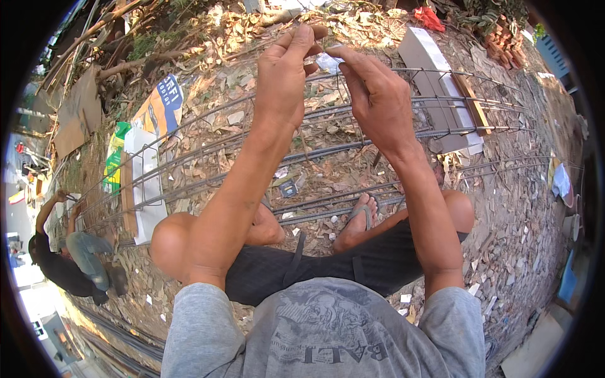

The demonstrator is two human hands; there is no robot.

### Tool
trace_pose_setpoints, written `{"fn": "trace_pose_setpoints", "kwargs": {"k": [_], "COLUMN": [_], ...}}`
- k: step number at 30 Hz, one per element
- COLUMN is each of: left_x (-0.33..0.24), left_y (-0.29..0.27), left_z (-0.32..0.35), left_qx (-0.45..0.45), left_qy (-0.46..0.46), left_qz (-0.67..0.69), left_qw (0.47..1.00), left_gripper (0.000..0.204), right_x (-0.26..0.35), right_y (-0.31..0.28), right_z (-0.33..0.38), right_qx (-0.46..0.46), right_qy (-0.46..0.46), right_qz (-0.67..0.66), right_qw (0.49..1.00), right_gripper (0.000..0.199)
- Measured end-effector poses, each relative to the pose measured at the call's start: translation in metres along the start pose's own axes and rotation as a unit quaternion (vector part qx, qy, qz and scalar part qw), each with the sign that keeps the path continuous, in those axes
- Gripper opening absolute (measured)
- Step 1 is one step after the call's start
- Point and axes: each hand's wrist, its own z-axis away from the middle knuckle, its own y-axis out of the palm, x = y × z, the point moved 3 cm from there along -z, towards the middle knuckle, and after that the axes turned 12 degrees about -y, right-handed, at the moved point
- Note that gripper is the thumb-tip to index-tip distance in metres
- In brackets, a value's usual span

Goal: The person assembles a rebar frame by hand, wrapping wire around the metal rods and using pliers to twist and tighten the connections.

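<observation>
Both my hands are raised close together over the far side of a rebar cage. My left hand (283, 79) has its thumb pressed against its fingers in a pinch. Beside it, my right hand (381, 94) is bent, its thumb and forefinger drawn together and the forefinger reaching toward the left fingertips. Something thin and dark seems to run between the fingertips, too small to name. Below them the rebar cage (428, 133), long steel bars with thin square stirrups, stretches from left to right across my view.
A white block (148, 183) supports the cage at left, and a long white block (425, 50) lies under it at right. Another person (63, 264) crouches at the cage's left end. Printed sacks (161, 104), a brick pile (504, 44) and dry leaves lie around.
</observation>
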Motion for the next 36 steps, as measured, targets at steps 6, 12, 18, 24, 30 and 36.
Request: {"fn": "trace_pose_setpoints", "kwargs": {"k": [6, 12, 18, 24, 30, 36], "left_x": [0.048, 0.149, 0.175, 0.180, 0.180, 0.190], "left_y": [-0.049, -0.140, -0.129, -0.127, -0.123, -0.139], "left_z": [0.011, 0.056, 0.061, 0.063, 0.057, 0.033], "left_qx": [-0.027, 0.076, 0.118, 0.081, 0.060, 0.131], "left_qy": [-0.169, -0.274, -0.255, -0.205, -0.242, -0.348], "left_qz": [-0.125, -0.467, -0.502, -0.524, -0.514, -0.453], "left_qw": [0.977, 0.837, 0.818, 0.823, 0.821, 0.810], "left_gripper": [0.041, 0.050, 0.040, 0.034, 0.037, 0.036], "right_x": [-0.010, -0.050, -0.055, -0.043, -0.050, -0.053], "right_y": [0.022, 0.023, 0.058, 0.077, 0.094, 0.142], "right_z": [0.030, 0.077, 0.113, 0.110, 0.109, 0.095], "right_qx": [0.070, 0.276, 0.427, 0.470, 0.438, 0.506], "right_qy": [0.000, 0.116, 0.132, 0.083, 0.020, -0.067], "right_qz": [0.041, 0.085, 0.078, 0.087, 0.080, 0.106], "right_qw": [0.997, 0.950, 0.891, 0.874, 0.895, 0.853], "right_gripper": [0.027, 0.022, 0.023, 0.022, 0.016, 0.011]}}
